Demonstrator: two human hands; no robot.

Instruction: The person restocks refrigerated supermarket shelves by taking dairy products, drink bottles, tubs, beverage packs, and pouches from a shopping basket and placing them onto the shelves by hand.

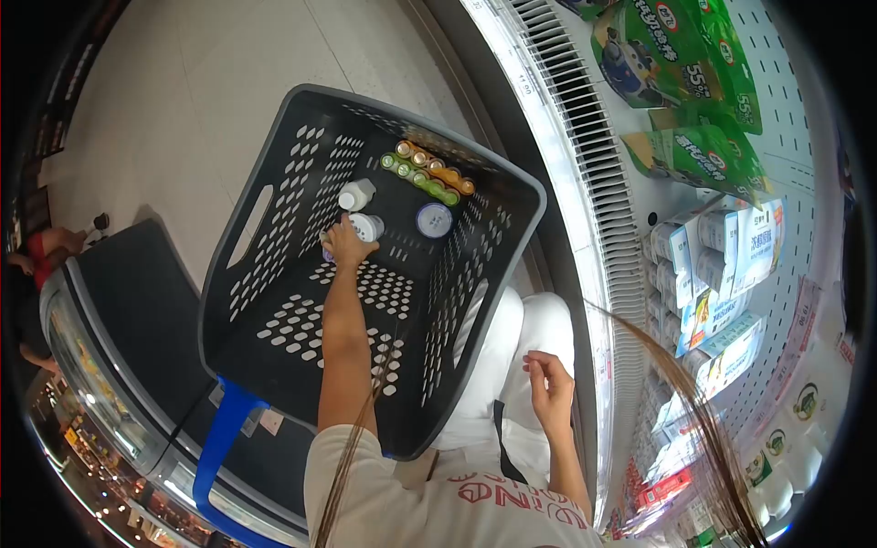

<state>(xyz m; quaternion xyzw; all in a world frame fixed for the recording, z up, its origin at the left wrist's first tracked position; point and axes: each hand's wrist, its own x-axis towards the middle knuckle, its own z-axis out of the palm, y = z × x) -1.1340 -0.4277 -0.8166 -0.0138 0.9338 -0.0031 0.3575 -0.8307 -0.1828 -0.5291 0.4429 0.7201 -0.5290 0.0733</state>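
A dark grey basket (pixel 239 310) with a blue handle (pixel 222 438) fills the middle of the view. Deep inside it, my left hand (pixel 345 245) grips a white-capped container (pixel 367 227). Just beyond that lies a white bottle (pixel 356 194). To the right sits a round tub with a purple-rimmed lid (pixel 434 219). Farther back in the basket is a pack of small bottles with orange and green wrapping (pixel 425 171). My right hand (pixel 550 388) hangs over my knee outside the basket, fingers loosely curled and apart, holding nothing.
A refrigerated shelf (pixel 585 173) runs along the right, with green pouches (pixel 703 155) and blue-and-white packs (pixel 722 251). At the left stands a glass-sided display case (pixel 87 370). A person in red (pixel 55 247) is at the far left edge.
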